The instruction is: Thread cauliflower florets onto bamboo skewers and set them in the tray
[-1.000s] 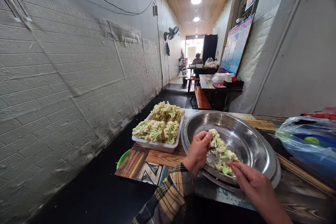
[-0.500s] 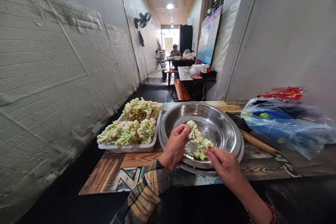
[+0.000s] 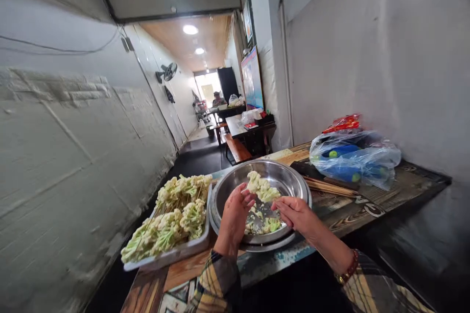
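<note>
In the head camera's view, a person in plaid sleeves (image 3: 215, 286) held a pale cauliflower cluster (image 3: 262, 187) over a stainless-steel basin (image 3: 290, 183), the work apparently well advanced. Left of the basin, a white plastic tray (image 3: 176, 254) was heaped with skewered cauliflower (image 3: 171, 230) — seemingly the finished share. Inside the basin, a green-stemmed floret (image 3: 271, 225) and scattered crumbs (image 3: 259, 214) lay toward the near side, suggesting little was left there, though the hands hid part of the bottom. Thin wooden sticks (image 3: 330, 186) lay to the basin's right, beside a clear plastic bag (image 3: 378, 154). Over the basin, the right hand (image 3: 299, 215) had thumb and fingers pinched on the cluster's lower end; the left hand (image 3: 234, 211), fingers parted and loosely curled, was just beside its other end — whether it touched could not be told. The cluster looked creamy, knobbly and elongated, tilted down toward the right hand.
</note>
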Demonstrator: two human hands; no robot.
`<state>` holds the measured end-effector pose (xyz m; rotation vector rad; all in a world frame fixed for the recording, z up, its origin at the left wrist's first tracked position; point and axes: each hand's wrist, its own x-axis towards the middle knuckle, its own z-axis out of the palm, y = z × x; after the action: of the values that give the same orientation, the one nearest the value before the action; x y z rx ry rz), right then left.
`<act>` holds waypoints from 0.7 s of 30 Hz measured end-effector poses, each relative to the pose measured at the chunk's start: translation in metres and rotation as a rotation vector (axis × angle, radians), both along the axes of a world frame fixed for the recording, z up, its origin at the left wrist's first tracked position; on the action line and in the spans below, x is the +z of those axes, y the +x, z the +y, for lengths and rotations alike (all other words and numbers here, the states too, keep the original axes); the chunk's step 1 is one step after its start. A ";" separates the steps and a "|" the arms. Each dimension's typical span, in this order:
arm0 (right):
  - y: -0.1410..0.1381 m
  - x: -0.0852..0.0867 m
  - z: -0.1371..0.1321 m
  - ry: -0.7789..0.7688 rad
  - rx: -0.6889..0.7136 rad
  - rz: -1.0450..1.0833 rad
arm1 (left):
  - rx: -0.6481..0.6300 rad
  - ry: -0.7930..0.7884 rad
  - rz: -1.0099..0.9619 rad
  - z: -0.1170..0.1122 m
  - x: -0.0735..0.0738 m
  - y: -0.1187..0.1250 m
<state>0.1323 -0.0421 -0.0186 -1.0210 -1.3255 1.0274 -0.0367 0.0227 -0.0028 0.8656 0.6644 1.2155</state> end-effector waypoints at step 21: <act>-0.133 0.033 0.032 0.022 -0.020 0.385 | 0.184 0.176 0.292 -0.107 -0.017 -0.035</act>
<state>-0.0009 -0.0105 0.0141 -0.7694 -1.0065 1.1262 -0.0718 -0.0842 -0.0194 1.1629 0.8969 1.3392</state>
